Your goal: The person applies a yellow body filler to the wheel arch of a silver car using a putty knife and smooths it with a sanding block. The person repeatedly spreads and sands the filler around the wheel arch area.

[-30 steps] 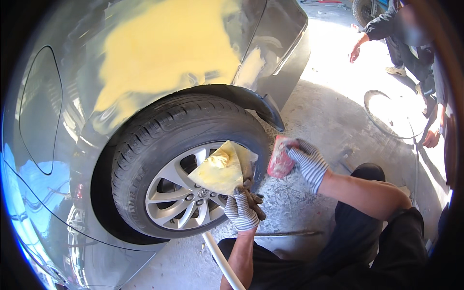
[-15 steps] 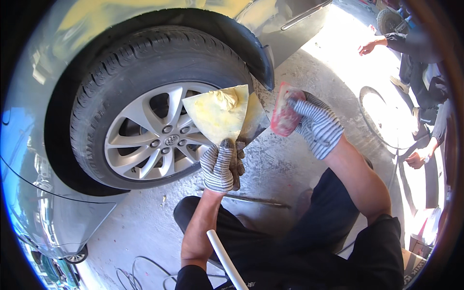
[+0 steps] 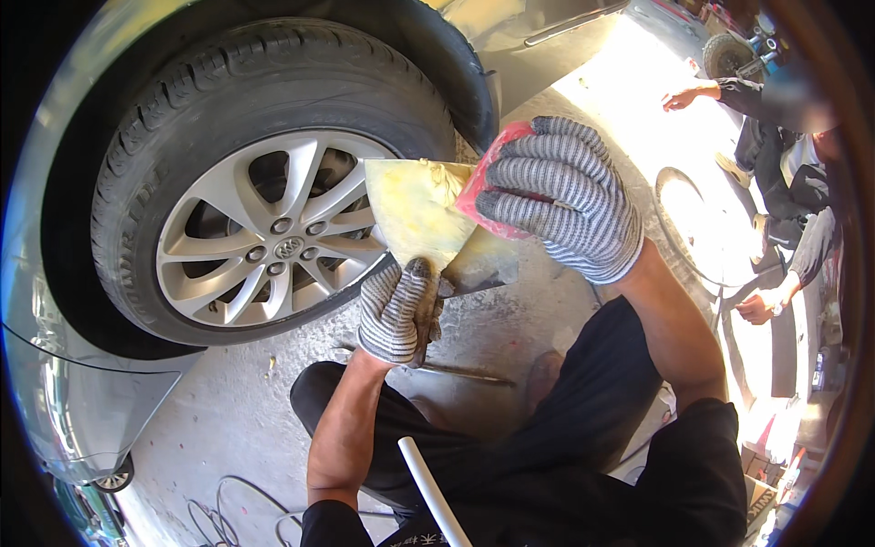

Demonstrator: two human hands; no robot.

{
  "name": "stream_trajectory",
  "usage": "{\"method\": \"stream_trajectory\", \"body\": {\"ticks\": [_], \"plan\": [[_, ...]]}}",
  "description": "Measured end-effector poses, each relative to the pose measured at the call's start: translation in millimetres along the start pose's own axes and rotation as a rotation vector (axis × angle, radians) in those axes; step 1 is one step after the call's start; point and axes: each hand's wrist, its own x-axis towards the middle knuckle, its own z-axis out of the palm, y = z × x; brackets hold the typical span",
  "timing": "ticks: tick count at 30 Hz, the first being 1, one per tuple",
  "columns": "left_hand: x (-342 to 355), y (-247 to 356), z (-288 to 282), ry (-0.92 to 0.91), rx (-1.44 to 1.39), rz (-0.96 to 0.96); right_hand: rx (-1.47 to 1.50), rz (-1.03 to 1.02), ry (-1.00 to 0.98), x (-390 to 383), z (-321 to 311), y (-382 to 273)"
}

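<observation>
In a striped glove, my left hand (image 3: pixel 394 312) is closed on the handle of a wide putty knife (image 3: pixel 415 214), its broad blade smeared with pale yellow filler. A clump of body filler (image 3: pixel 445 182) sits near the blade's upper right edge. Behind it a second flat blade (image 3: pixel 483 262) sticks out from the same hand. My right hand (image 3: pixel 570 191), also gloved, grips a red plastic spreader (image 3: pixel 483 187). The spreader's edge is against the filler at the knife's right side. My right fingers cover much of the spreader.
A car wheel (image 3: pixel 287 242) stands just left of my hands, under a fender with yellow filler patches. A thin rod (image 3: pixel 469 375) lies on the concrete floor, and a cable (image 3: pixel 219 515) curls at lower left. Another person (image 3: pixel 784 164) sits at the right, near a round hoop shape.
My right hand has moved left and turned over, bringing the red spreader from apart to the filler on the putty knife. My left hand has shifted slightly left.
</observation>
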Motion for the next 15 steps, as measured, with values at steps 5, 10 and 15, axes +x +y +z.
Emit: {"method": "stream_trajectory", "body": {"ticks": [5,10,15], "plan": [[0,4,-1,-0.038,0.037,0.046,0.028,-0.067,-0.023,7,8,6],[-5,1,-6,0.022,0.077,0.057,0.147,-0.093,-0.133,18,6,9],[4,2,-13,0.138,0.018,0.150,0.048,-0.094,-0.255,16,-9,37]]}}
